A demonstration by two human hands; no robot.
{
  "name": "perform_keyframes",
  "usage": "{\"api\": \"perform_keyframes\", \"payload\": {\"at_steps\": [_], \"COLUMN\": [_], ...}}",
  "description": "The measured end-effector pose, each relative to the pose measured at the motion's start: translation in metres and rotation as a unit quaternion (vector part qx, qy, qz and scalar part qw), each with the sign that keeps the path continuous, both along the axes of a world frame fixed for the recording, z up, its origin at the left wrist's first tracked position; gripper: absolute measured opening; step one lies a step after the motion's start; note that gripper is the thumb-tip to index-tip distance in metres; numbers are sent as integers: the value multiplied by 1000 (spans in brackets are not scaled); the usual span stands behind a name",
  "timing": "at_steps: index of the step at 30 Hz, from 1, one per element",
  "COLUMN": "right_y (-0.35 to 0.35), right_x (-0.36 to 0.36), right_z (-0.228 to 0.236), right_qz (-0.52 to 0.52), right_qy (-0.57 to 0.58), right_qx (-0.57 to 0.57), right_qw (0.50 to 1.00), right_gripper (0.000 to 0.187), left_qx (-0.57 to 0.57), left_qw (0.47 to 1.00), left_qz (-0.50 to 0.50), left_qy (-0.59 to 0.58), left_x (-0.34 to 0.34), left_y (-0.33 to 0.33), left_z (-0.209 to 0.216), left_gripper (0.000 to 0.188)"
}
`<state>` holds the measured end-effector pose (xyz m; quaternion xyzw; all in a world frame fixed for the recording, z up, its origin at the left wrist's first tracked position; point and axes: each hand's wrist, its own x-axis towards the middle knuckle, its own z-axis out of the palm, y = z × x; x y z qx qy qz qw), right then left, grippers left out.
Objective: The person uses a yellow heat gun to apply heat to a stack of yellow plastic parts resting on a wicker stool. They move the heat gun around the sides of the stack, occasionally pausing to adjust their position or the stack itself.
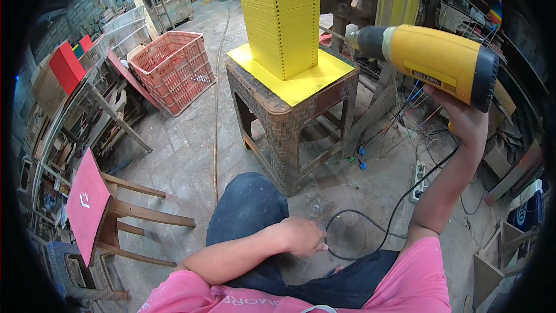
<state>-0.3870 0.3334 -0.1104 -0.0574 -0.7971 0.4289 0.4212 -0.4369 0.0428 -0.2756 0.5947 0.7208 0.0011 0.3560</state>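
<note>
Right hand wraps the grip of the yellow drill, raised beyond the right edge of the stool; palm and fingers cover most of that grip, so the trigger cannot be seen. The drill's dark nose points left toward a yellow stack, but its bit is thin and hard to make out, and whether the tip touches anything cannot be told. The stack stands upright on a yellow board, set back from the stool's near corner, its top cut off by the upper border of the view. The board hides most of the stool's top, leaving a strip of rim bare along the left edge and near corner. Left hand lies low by the knee, fingers curled and mostly turned out of sight; a loop of black cord passes right at the fingertips, and whether they grip it cannot be told. One end of the cord is lost behind the person's body. Off the stool's left edge stand a red crate and a pink stool, while the blue bucket at far right fades into the dark rim.
</note>
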Motion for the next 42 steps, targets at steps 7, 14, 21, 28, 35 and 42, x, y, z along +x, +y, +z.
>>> {"api": "perform_keyframes", "payload": {"at_steps": [7, 14, 21, 28, 35, 42], "right_y": [8, 39, 64, 114, 140, 138], "right_x": [-6, 5, 24, 57, 65, 61], "right_z": [-6, -18, -49, -72, -82, -85], "right_qz": [98, 100, 34, -17, -59, -45], "right_qy": [-65, -53, -48, -61, -26, -22], "right_qx": [-124, -184, -165, -217, -220, -221], "right_qw": [985, 976, 985, 974, 973, 974], "right_gripper": [34, 38, 52, 55, 50, 50], "left_qx": [-4, -6, 3, 420, 623, 522], "left_qw": [1000, 1000, 999, 842, 634, 648], "left_qz": [-10, -18, -28, -15, 418, 452], "left_qy": [-3, -6, -37, -339, 187, 321], "left_x": [-3, -4, -5, -61, -160, -225], "left_y": [1, 0, 6, -26, -57, -22], "left_z": [6, 9, 15, 57, 48, 48], "left_gripper": [47, 47, 44, 37, 27, 34]}}
